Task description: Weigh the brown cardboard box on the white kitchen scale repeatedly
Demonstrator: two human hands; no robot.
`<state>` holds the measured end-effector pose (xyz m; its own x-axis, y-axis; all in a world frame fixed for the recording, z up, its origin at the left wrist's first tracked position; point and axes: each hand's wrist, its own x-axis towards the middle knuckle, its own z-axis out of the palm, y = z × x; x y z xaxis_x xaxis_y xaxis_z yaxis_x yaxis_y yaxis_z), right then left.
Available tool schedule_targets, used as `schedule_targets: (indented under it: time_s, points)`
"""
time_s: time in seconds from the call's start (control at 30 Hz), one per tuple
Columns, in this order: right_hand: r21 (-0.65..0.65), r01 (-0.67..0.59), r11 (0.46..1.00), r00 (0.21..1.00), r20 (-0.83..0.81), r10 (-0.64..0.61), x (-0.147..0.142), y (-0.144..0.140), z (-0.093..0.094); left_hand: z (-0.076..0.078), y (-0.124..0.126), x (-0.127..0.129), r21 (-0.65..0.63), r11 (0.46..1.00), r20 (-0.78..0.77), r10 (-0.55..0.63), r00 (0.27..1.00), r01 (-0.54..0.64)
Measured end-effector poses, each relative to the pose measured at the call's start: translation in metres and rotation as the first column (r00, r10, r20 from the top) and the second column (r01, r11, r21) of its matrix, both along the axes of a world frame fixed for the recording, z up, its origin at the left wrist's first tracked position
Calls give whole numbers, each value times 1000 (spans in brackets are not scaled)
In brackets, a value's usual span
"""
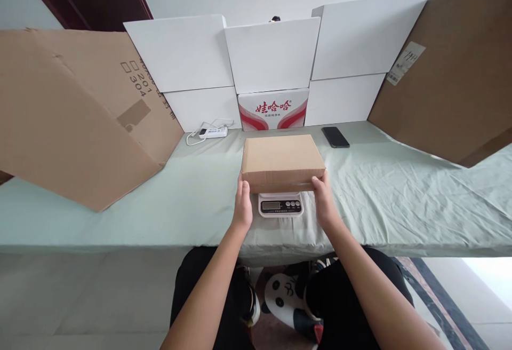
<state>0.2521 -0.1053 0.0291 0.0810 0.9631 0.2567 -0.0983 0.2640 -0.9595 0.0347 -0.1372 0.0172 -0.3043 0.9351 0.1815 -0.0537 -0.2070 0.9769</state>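
Observation:
A closed brown cardboard box [283, 159] is held level between my two hands, over a white kitchen scale [261, 207]. My left hand [242, 203] grips the box's near left corner, thumb on the front side. At the near right corner, my right hand [324, 199] has its thumb against the front and its fingers around the side. The scale's dark display and buttons stick out in front of the box, while the box hides its weighing plate. Whether the box rests on the plate or is just above it, I cannot tell.
A black phone [335, 137] lies behind the box to the right, and a white power strip [213, 133] with its cable to the left. White boxes [272, 56] are stacked along the back. Large cardboard sheets [80, 110] flank the green tablecloth [192, 190] on both sides.

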Motion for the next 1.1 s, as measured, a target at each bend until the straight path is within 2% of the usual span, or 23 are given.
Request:
schedule_targets:
  time_s: [0.43,0.7,0.87,1.1]
  points:
    - [-6,0,1000,1000,11,0,1,2,-3,1,0,1,2,1000,-3,12,1000,-12]
    - [-33,-18,999,999,-39,16,-2,-2,4,2,-1,0,-6,1000,10,3,1000,-3]
    - [-26,-16,1000,1000,-7,16,-2,-1,5,4,-2,1,6,1000,-4,8,1000,-8]
    - [-15,-11,1000,1000,19,11,-1,1,1,1,1,-1,9,1000,-9,13,1000,-13]
